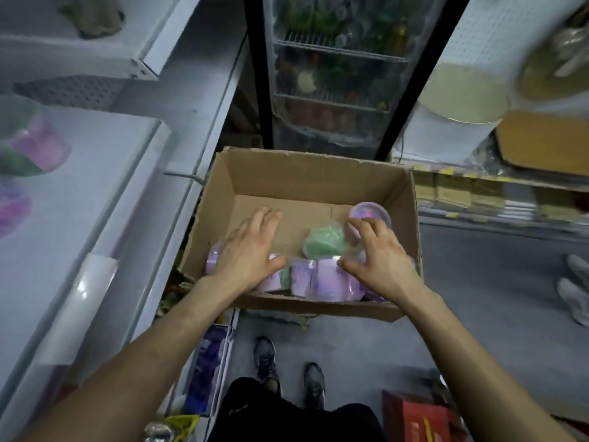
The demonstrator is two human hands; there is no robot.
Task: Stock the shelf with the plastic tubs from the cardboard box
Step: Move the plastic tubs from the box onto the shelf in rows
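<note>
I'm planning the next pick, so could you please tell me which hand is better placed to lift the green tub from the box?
Right. The right hand is spread beside the green tub; the left hand lies over purple tubs at the other side of the cardboard box.

Glass-door fridge [334, 74] with wire racks, grey floor [478, 282], pair of dark shoes [264, 358] at bottom, pale shoes [572, 298] at right edge, red package [414, 416] bottom right.
</note>
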